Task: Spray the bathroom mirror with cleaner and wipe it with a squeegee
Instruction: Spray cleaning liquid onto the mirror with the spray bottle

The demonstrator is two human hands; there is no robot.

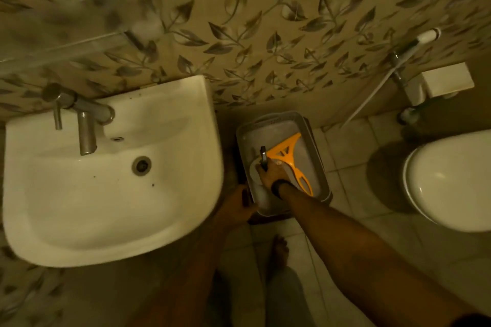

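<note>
— Head view: what room is this, and what's underfoot?
— A dim bathroom. Pale floor tiles [342, 146] below, leaf-patterned wall tiles [239, 34] behind, all seen around the white washbasin [111, 194].
— What stands near the washbasin?
— A steel tap [85, 125] on its back rim. Right of the washbasin, on the floor against the wall, sits a grey plastic tub [322, 167]. Farther right is a white toilet [451, 183], with a hose sprayer [427, 36] on the wall above it. A bare foot [280, 248] shows below the tub.
— Anything in the way?
— The washbasin's right edge hides part of the left hand [239, 206]; that hand grips the tub's near-left rim.
— And inside the tub?
— An orange squeegee [289, 162] lies slanted across it, blade end toward the wall. The right hand [271, 174] is curled round the top of a spray bottle [263, 158], whose dark nozzle pokes up just beside the squeegee. A blurred glass shelf [61, 45] hangs above the washbasin.
</note>
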